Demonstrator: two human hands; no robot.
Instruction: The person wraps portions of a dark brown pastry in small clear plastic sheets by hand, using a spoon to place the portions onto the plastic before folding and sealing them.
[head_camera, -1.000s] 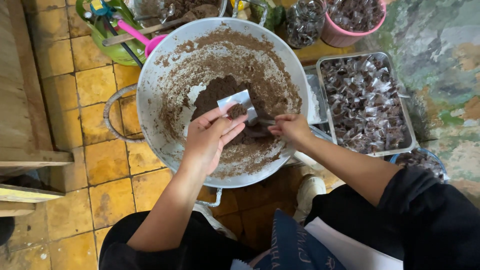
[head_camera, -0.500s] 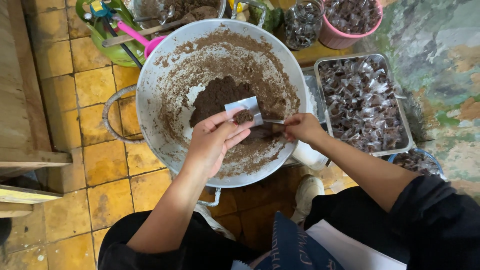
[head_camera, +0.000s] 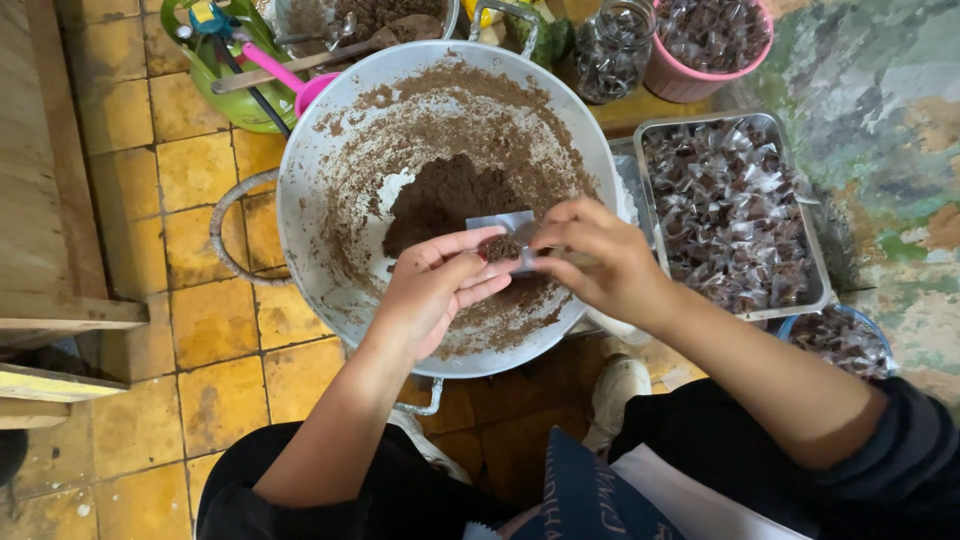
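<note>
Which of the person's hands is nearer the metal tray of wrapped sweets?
Right. The right hand is just beside the metal tray, at its left edge; the left hand lies farther left, over the large metal bowl.

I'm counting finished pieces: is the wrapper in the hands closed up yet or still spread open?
Still open: the clear wrapper lies spread on the left hand, brown lump uncovered.

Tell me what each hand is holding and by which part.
The left hand holds a small clear wrapper with a brown lump on it, lying across its fingertips. The right hand pinches the wrapper's right edge between thumb and fingers.
</note>
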